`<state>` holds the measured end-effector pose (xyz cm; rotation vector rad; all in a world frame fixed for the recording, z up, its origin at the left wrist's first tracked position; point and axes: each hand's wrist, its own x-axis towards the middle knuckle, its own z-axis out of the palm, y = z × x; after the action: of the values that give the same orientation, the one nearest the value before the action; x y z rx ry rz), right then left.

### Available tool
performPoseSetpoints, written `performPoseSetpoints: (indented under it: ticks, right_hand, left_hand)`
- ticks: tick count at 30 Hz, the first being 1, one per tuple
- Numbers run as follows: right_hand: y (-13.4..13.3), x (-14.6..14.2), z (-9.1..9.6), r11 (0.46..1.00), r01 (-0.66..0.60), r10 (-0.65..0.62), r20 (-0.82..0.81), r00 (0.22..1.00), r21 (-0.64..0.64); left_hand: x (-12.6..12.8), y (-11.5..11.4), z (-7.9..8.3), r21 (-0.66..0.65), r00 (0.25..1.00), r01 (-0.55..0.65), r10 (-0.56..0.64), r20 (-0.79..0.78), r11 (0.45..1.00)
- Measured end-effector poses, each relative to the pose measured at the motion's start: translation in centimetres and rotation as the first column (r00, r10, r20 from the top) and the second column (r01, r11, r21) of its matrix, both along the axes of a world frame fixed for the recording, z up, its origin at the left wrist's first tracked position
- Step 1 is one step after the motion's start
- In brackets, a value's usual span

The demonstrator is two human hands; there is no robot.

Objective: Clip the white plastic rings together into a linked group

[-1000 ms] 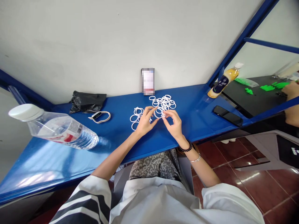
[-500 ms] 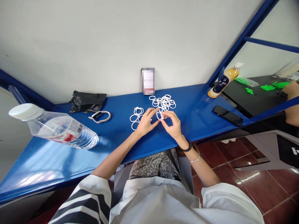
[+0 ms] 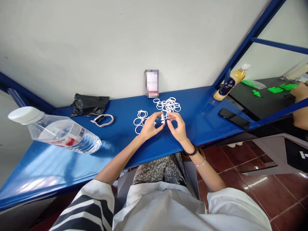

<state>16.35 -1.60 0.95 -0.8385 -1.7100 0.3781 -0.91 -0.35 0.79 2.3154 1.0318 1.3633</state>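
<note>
My left hand (image 3: 151,126) pinches a white plastic ring (image 3: 163,118) between thumb and fingertips, just above the blue table (image 3: 199,122). The ring is turned nearly edge-on. Right beside it, my right hand (image 3: 177,127) has its thumb and fingers curved and apart, with nothing visible between them. A pile of similar white rings (image 3: 168,105) lies behind the hands. More white rings (image 3: 138,121) sit to the left, partly hidden by my left hand.
A phone (image 3: 152,84) leans against the wall. At left are a water bottle (image 3: 64,134), a wristband (image 3: 103,120) and a black plastic bag (image 3: 90,105). On the right stand a drink bottle (image 3: 226,85) and another phone (image 3: 234,118). Another person's arm (image 3: 300,109) shows beyond the frame.
The fingers of my right hand have come off the ring. The ring has turned from a slanted view to nearly edge-on in my left hand.
</note>
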Motion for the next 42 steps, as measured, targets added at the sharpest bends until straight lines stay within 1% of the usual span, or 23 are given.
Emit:
performPoseSetpoints:
  ticks: [6,10,12,15,20,28,34,39,42]
  right_hand:
    - [0.36,0.05,-0.45,0.993,0.015,-0.017,-0.015,1.0,-0.117]
    - [0.34,0.06,-0.63,0.974,-0.069,0.061,-0.045,0.997,-0.216]
    - [0.25,0.05,-0.56,0.966,-0.113,0.1,-0.066,0.993,-0.233]
    - [0.1,0.07,-0.36,0.967,-0.126,0.108,-0.093,0.99,-0.222]
    - [-0.08,0.11,-0.15,0.973,-0.104,0.081,-0.118,0.99,-0.204]
    - [-0.1,0.01,-0.08,0.984,-0.124,0.105,-0.143,0.984,-0.127]
    - [-0.17,0.03,-0.2,0.987,-0.123,0.112,-0.107,0.988,-0.106]
    - [-0.27,-0.04,0.03,0.985,-0.156,0.149,-0.091,0.985,-0.075]
    - [-0.27,0.02,0.05,0.984,-0.161,0.154,-0.077,0.985,-0.081]
  left_hand:
    - [-0.05,0.0,0.11,0.012,1.0,0.015,-0.015,-0.012,1.0]
    - [-0.03,0.0,0.3,0.043,0.999,0.039,-0.04,0.024,0.998]
    - [-0.01,-0.04,0.42,0.036,0.999,0.037,-0.038,0.035,0.999]
    - [-0.02,-0.07,0.61,0.025,0.999,0.02,-0.021,0.044,0.999]
    - [-0.16,-0.04,0.76,0.013,0.999,0.005,-0.006,0.045,1.0]
    - [-0.25,0.02,0.71,-0.019,1.0,0.008,-0.008,0.025,1.0]
    - [-0.31,0.16,0.47,-0.032,1.0,0.012,-0.012,0.006,0.999]
    - [-0.33,0.24,0.33,-0.022,1.0,0.018,-0.018,0.001,1.0]
    - [-0.34,0.33,0.29,-0.034,1.0,0.027,-0.028,-0.003,0.999]
